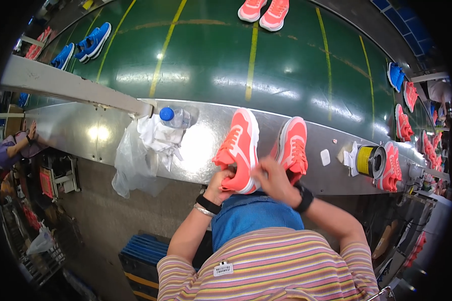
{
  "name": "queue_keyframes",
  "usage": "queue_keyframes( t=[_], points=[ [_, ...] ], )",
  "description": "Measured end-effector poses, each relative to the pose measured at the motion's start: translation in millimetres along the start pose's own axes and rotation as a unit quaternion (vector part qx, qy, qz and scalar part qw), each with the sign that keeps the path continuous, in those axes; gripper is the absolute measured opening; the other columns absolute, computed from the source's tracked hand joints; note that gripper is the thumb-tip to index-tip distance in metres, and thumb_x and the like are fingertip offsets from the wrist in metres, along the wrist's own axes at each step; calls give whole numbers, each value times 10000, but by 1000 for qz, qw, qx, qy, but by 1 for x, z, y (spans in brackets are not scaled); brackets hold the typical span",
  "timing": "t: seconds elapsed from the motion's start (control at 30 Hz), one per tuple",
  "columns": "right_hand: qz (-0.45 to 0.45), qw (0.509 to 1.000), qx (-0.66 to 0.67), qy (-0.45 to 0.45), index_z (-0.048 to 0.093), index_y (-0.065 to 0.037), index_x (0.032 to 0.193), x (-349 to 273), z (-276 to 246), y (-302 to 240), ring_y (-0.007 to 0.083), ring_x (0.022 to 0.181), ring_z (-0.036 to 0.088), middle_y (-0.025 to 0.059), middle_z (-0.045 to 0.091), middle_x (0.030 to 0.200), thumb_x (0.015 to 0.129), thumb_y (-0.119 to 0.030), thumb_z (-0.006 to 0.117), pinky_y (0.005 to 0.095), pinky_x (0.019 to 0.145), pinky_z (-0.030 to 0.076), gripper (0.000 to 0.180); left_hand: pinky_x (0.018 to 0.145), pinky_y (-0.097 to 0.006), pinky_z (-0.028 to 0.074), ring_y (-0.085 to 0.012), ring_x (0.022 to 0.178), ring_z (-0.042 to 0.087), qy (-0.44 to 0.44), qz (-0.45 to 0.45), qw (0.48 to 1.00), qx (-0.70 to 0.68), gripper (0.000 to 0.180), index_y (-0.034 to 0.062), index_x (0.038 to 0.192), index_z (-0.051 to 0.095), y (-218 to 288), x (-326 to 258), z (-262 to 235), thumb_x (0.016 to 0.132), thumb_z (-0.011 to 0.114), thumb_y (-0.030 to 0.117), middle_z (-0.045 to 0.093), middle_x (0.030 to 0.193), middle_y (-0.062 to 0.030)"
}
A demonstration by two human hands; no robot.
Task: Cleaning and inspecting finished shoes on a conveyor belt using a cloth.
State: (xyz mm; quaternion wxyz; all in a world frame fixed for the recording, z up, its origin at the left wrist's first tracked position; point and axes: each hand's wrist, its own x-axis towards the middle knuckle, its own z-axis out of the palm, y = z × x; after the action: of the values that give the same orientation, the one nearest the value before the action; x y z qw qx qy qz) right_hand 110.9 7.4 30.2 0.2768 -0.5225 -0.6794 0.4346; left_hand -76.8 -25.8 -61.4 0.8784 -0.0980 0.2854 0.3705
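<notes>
In the head view, over the near edge of the steel ledge (316,178), the left hand (219,185) grasps a coral running shoe (242,145) at its heel; the right hand (275,182) curls beside it, whether pinching I cannot tell. A slackened left grip could drop it off that edge or against the matching sneaker (295,143) on the ledge.

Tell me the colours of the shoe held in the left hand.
The shoe is coral pink with a white sole, seen best in the head view.
</notes>
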Motion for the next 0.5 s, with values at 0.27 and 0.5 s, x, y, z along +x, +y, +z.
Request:
queue_keyframes(
  t=[0.27, 0.5],
  points=[
    [198, 949, 244, 17, 571, -6, 882, -38, -28, -13, 71, 742, 531, 16, 579, 796, 838, -81, 564, 217, 657, 434, 87, 778, -383, 383, -276, 879, 462, 224, 368, 642, 634, 670, 26, 1244, 363, 8, 5, 59, 666, 644, 214, 454, 968, -156],
    [150, 957, 241, 65, 550, 0, 895, 15, -27, 5, 60, 726, 517, 14, 560, 800, 842, -68, 548, 202, 651, 422, 86, 851, -443, 328, -335, 994, 383, 328, 318, 405, 792, 967, 54, 1290, 281, -8, 14, 65, 531, 791, 368, 369, 1068, -181]
  ],
)
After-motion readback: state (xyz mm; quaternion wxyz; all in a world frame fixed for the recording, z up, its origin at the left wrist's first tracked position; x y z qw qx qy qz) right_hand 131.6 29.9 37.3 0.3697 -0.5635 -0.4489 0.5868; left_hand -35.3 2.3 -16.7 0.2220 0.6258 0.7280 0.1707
